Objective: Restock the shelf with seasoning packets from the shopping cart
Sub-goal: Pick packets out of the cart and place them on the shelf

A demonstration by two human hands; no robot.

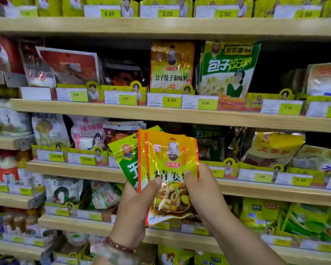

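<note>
I hold a small fan of seasoning packets in front of the shelves. The front one is a yellow-orange packet with a food picture; a second orange-edged packet lies behind it, and a green packet sticks out at the left. My left hand grips the stack from the left, thumb on the front packet. My right hand pinches the front packet's right edge. The shopping cart is out of view.
Wooden shelves run across the view, fronted by yellow price tags. Above stand a yellow packet and a green-white packet. A dark gap lies to their right. More packets fill the lower shelves.
</note>
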